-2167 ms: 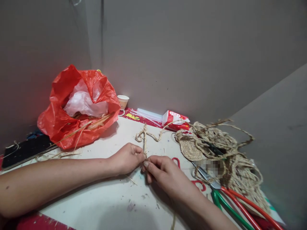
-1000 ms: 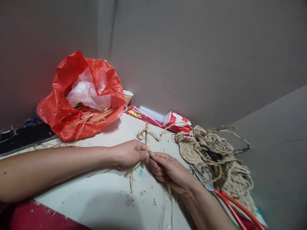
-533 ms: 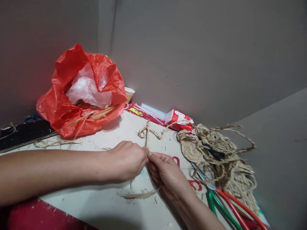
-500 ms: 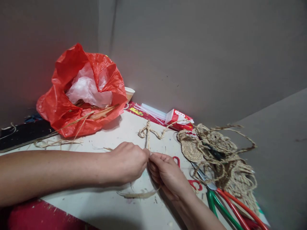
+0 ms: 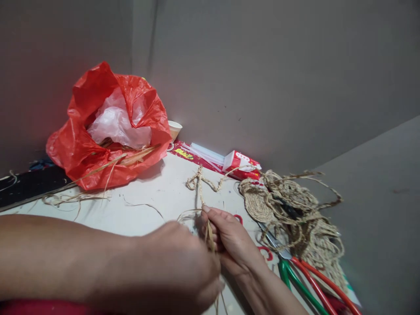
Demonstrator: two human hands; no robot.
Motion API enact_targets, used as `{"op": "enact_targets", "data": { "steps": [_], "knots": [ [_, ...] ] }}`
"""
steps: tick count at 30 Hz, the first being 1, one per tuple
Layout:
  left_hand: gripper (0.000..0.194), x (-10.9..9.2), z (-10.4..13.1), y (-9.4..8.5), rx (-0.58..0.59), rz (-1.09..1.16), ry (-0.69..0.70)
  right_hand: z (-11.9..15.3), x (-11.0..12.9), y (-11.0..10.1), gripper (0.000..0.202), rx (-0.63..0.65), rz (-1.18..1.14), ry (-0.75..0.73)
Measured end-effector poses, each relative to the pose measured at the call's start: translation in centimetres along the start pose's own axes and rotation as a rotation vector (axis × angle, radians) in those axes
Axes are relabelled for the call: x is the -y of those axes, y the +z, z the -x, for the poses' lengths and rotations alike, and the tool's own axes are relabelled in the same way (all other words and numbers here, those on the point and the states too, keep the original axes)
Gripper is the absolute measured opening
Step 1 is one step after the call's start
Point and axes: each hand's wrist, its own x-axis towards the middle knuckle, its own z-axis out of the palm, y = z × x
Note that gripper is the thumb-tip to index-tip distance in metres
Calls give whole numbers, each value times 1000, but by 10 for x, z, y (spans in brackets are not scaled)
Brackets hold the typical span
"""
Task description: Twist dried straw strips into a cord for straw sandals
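Observation:
A straw braid [image 5: 201, 192] runs up the white board from my right hand [image 5: 229, 234], which pinches its near end between thumb and fingers. Loose flat straw strands [image 5: 209, 236] hang down from that pinch. My left hand [image 5: 187, 264] is low and close to the camera, left of the right hand and overlapping the strands. Motion smears it, and its fingers are mostly hidden. Thin strand ends [image 5: 220, 304] show beneath it. One fine strand loops out between the two hands.
An open red plastic bag [image 5: 127, 168] with straw inside stands at the left. Braided straw cord and a woven sole [image 5: 257, 205] lie right, beside pliers or shears with red and green handles [image 5: 315, 282]. Red scissors [image 5: 265, 253], a tissue pack [image 5: 241, 164] and a paper cup [image 5: 174, 129] are around.
My left hand has come down toward the camera, away from the pinch point. My right hand still grips the braid. The loose strands beneath it are now visible.

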Motion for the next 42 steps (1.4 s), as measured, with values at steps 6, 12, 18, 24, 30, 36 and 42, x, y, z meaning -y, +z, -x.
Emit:
{"op": "enact_targets", "data": {
  "steps": [6,12,18,24,30,36,42],
  "knots": [
    [18,34,-43,-15,-166,461,-226,-4,2,-6,36,137,-5,11],
    [18,50,-49,7,-18,593,-333,-6,0,-8,38,167,31,13],
    [25,49,-50,-8,42,390,-203,-5,9,-16,32,228,208,12],
    [24,58,-56,-9,113,399,-213,-7,13,-24,28,223,576,-142],
    [23,62,-55,-6,189,580,-264,-2,19,-20,25,144,937,-325],
    [21,59,-53,-6,91,469,-265,8,30,-23,32,77,1084,-315],
    [20,59,-52,-1,33,473,-237,14,23,-10,32,114,847,-135]
  ]
}}
